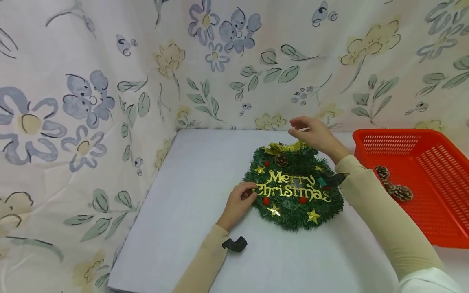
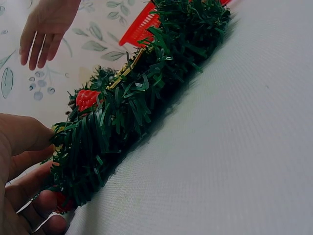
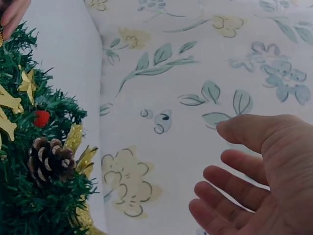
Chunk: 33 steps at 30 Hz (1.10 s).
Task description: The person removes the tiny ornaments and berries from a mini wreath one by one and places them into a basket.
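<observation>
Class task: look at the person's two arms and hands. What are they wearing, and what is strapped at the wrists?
Both arms wear long, close-fitting cream sleeves to the wrist. Both hands are bare: left hand, right hand. No rings or gloves show. A black strap sits at the left wrist, another black strap with a green patch at the right. White cloth shows at the right upper arm.

In the head view, our right forearm (image 1: 370,195) covered the right edge of the wreath (image 1: 293,187) and the last letter of its gold lettering (image 1: 289,188). The red basket (image 1: 439,162) ran off the right picture edge. In the left wrist view, our left hand (image 2: 22,171) was cut off at the left and bottom edges, and its fingertips were blurred. We could not tell what the black item (image 1: 234,244) at our left wrist was.
</observation>
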### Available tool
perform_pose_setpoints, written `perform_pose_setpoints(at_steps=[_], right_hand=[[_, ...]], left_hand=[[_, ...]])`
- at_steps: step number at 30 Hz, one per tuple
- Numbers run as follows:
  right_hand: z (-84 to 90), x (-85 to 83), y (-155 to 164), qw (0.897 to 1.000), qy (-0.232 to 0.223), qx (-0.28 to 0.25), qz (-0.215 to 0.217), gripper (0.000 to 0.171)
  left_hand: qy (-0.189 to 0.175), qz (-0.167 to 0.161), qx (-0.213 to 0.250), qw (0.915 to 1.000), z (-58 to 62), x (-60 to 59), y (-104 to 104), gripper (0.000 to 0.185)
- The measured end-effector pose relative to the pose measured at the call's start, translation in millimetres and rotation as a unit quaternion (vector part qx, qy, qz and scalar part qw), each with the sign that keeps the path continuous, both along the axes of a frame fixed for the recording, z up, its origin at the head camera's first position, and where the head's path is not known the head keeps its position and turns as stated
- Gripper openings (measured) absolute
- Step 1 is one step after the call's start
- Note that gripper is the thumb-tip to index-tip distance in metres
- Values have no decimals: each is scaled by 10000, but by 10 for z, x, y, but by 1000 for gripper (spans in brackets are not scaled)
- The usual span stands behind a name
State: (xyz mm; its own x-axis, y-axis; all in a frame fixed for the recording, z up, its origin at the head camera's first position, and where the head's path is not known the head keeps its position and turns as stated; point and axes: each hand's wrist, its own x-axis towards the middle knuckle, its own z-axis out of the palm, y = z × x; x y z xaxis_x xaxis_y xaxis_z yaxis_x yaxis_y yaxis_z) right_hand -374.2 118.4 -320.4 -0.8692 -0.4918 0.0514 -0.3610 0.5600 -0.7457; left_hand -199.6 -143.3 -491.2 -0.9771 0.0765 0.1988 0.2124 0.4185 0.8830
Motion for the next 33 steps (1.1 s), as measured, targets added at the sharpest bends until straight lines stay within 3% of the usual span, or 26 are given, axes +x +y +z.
perform_pose_setpoints(at_steps=[10, 20, 33], right_hand=[[-133, 33, 56, 9996, -159, 239, -63, 55], [-336, 10, -25, 9989, -288, 367, 108, 53], [-662, 116, -171, 9980, -118, 538, 303, 52]], left_hand=[[32, -95, 12, 9999, 43, -66, 65, 29], [-89, -75, -22, 9999, 60, -56, 46, 30], [-181, 36, -17, 9998, 22, 104, 41, 29]])
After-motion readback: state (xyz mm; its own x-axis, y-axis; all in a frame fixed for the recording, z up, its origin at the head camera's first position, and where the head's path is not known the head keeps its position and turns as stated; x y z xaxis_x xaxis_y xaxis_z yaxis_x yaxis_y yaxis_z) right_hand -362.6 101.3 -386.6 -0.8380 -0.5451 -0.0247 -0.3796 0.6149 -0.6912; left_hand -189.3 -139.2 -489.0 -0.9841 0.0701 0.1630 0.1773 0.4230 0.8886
